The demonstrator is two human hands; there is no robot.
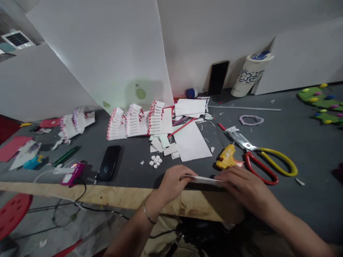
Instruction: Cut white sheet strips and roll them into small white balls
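A white piece of paper (205, 179), seen nearly edge-on, stretches between my two hands at the table's front edge. My left hand (175, 181) pinches its left end, and my right hand (242, 182) has closed on its right end. Just beyond the right hand lies a small yellow glue gun (226, 157). Right of that are large scissors (257, 148) with one red and one yellow handle loop. A white sheet (191, 142) lies flat ahead of my hands, with small cut white pieces (162, 145) to its left. Several white discs (155, 161) form a flower-like cluster.
Folded white cards with red-tipped strips (155, 119) stand along the back. A phone (108, 163) lies at left near a purple power adapter (73, 174) with cables. Another phone (218, 77) and a paper cup (250, 74) lean by the wall. A wooden edge (120, 195) runs along the front.
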